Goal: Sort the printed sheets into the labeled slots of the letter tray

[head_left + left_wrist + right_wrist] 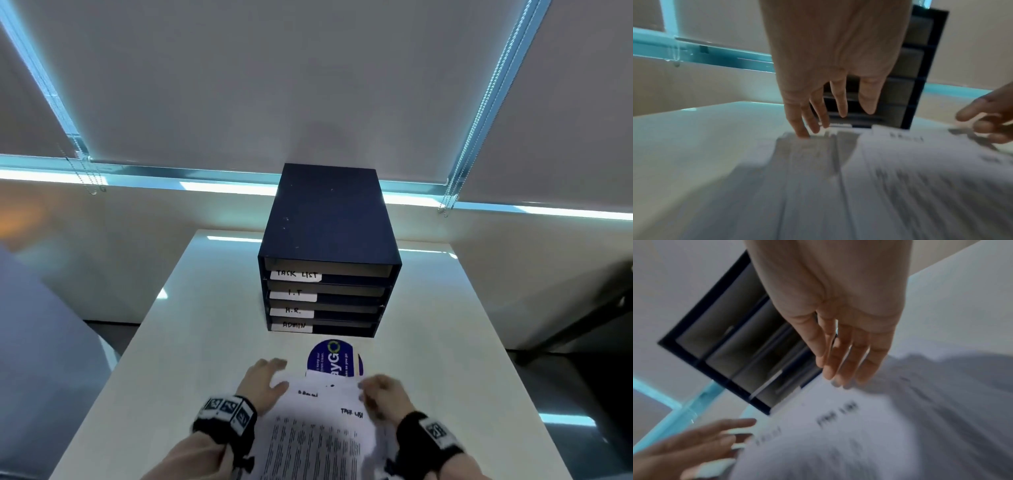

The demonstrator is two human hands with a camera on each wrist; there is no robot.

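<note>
A dark navy letter tray (pixel 329 222) stands at the back of the white table (pixel 445 342). Its four slots are labelled TASK LIST, I.T, H.R. and ADMIN from top to bottom. A loose stack of printed sheets (pixel 315 435) lies at the near edge, and the top sheet is hand-marked TASK LIST (pixel 351 413). My left hand (pixel 263 377) rests with straight fingers (pixel 803 131) on the stack's far left corner. My right hand (pixel 383 394) touches the top sheet's far right part with straight fingertips (pixel 830 373). The tray (pixel 920 65) (pixel 715 337) shows behind both hands. Both wrist views are blurred.
A round blue sticker (pixel 330 358) lies on the table between the tray and the sheets. Roller blinds (pixel 274 85) with bead chains (pixel 448 198) hang behind the table. The table's side edges drop to a dark floor (pixel 582 377) on the right.
</note>
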